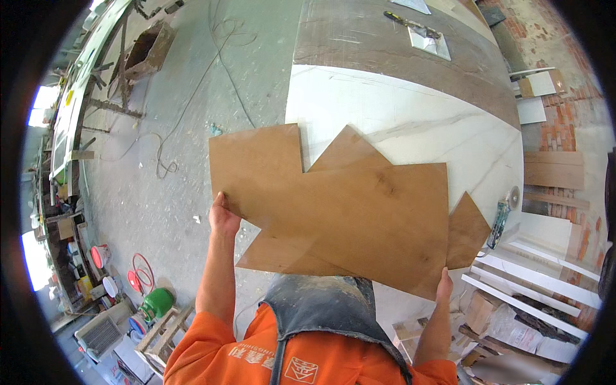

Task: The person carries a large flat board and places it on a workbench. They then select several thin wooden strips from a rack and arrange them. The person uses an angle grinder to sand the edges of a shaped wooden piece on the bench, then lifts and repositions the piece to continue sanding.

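A large flat brown board (346, 212) with a stepped, notched outline is held out before me over a white marble-look slab (398, 115). My left hand (224, 217) grips its left edge, thumb on top and fingers hidden beneath. My right hand (444, 283) is closed on its near right corner, fingers also mostly under it. Pointed parts of brown board stick out from below it: a triangle at the far side (350, 147), a corner on the right (470, 231) and a wedge on the near left (276, 253). Whether these are separate pieces I cannot tell.
An angle grinder (504, 215) lies at the slab's right edge. Farther off, a hand tool (414, 24) rests by a white piece (431, 45) on a grey-brown surface. A cable (192, 102) runs over the floor at left; white strips (532, 276) lie at right.
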`<state>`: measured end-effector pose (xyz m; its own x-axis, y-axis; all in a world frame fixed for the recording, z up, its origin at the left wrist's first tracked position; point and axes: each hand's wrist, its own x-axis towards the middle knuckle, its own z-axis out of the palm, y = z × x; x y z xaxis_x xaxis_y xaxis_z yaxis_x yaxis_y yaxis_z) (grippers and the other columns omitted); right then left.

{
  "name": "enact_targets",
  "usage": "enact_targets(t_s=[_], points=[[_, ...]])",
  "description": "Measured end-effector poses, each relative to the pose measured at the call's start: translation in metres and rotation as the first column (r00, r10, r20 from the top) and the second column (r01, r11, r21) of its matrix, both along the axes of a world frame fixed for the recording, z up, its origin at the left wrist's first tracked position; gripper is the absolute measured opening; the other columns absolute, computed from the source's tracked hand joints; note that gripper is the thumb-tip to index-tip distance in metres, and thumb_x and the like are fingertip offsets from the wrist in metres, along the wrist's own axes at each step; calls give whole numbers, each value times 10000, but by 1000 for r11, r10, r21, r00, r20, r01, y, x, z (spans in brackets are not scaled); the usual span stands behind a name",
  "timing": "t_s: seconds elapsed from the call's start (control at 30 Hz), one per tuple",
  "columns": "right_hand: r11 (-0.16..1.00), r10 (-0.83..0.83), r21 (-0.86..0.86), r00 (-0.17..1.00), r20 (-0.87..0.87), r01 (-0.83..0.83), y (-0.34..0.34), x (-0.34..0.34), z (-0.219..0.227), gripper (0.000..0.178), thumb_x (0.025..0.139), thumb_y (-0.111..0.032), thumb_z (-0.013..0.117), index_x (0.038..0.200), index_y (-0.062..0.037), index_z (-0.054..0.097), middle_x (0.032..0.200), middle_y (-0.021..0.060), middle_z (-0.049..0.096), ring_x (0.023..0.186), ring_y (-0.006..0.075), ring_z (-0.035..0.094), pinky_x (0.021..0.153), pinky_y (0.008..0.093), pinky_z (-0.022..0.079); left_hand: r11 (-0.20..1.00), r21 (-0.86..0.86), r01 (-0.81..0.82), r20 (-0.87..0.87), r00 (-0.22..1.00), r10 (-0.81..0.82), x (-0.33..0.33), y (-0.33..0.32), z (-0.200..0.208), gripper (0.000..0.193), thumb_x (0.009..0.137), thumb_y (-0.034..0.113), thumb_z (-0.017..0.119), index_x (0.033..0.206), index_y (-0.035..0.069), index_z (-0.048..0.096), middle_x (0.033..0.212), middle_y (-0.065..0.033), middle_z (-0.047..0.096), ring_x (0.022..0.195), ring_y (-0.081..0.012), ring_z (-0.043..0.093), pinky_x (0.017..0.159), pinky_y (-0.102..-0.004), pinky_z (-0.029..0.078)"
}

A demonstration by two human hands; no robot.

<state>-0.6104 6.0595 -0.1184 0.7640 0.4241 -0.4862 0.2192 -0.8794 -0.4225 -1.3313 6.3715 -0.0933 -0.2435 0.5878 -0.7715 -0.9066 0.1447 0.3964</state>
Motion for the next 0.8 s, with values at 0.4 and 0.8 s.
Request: enact_targets(t_s=[0.4,0.8], points=[[986,5,-164,987,161,22,32,-36,36,935,956,-767,368,1031,93,729,1062,297,710,1070,432,647,918,487,474,996,-81,47,-56,997,-51,12,15,18,362,1101,229,404,1341,-15,521,1369,-126,589,1246,-300,575,1101,-474,457],[987,-26,-129,896,444,93,28,-69,65,814,987,-644,418,797,92,710,827,323,674,840,491,639,773,553,468,998,-30,53,-181,982,-58,-2,29,41,332,1096,225,435,1284,-11,574,1294,-118,642,1188,-263,611,1046,-405,498]])
